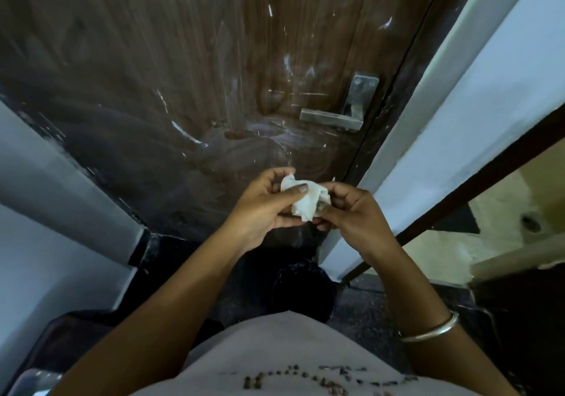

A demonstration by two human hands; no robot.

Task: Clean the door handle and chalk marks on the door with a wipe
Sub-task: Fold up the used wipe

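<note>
Now both hands, left [263,206] and right [351,212], pinch the crumpled wipe [305,201]. Handle [331,119] lies above the grip, lever horizontal; right hand nearer.

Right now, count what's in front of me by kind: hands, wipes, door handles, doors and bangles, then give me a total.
Hands: 2, left hand and right hand, both gripping the wipe
Wipe: 1, white and crumpled
Door handle: 1, metal lever
Door: 1, brown with chalk marks
Bangle: 1, on the right wrist
Total: 6
</note>
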